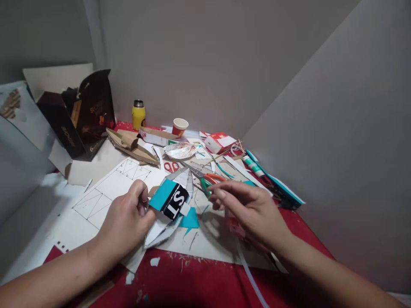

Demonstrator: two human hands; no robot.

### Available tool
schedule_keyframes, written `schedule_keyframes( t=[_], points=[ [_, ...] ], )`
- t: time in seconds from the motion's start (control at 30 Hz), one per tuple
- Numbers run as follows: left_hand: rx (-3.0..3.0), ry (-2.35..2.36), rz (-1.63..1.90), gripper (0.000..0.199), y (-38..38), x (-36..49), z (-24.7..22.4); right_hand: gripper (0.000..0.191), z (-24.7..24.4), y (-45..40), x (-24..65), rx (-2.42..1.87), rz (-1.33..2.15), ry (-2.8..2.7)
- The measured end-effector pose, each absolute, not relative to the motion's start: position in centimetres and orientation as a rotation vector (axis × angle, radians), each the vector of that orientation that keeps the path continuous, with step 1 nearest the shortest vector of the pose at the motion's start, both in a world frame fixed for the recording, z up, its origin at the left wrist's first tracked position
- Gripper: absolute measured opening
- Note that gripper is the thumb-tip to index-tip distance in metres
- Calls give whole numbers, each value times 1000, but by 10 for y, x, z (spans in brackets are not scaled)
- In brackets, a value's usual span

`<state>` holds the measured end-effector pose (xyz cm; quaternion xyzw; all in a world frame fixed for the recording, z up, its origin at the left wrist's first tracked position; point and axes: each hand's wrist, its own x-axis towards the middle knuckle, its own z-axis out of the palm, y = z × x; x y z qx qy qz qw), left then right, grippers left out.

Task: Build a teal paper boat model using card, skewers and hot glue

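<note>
A folded paper piece (168, 199), turquoise and black with white letters, is pinched at its left edge by my left hand (130, 214). It sits over a whitish boat-like paper form (160, 233). My right hand (247, 207) hovers to the right of the paper piece, fingers curved and thumb near the index finger; whether something small lies between them is hidden. Scissors with orange and green handles (205, 185) lie just behind its fingertips. A turquoise scrap (190, 219) rests below the paper piece.
Behind stand a dark box (86, 115), a yellow bottle (138, 115) and a paper cup (180, 127). A brown cardboard boat (133, 145), red-handled scissors (171, 167) and a glue tube (253, 166) lie on the red-covered table (180, 278). A drawn-on sheet (102, 192) is at left.
</note>
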<state>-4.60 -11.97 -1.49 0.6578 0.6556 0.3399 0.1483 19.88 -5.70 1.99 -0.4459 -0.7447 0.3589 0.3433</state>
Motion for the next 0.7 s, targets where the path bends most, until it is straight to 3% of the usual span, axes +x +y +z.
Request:
schedule_keyframes(
  t=[0.23, 0.4, 0.7],
  points=[
    [2217, 1894, 1293, 23, -110, -30, 15, 33, -2, -82, 180, -1076, 1541, -1866],
    [2306, 1957, 1342, 22, -92, -11, 26, 30, -2, -78, 151, -1004, 1431, -1663],
    [2282, 1939, 1363, 21, -70, 11, 28, 44, -2, -48, 135, -1013, 1460, -1348]
  ],
)
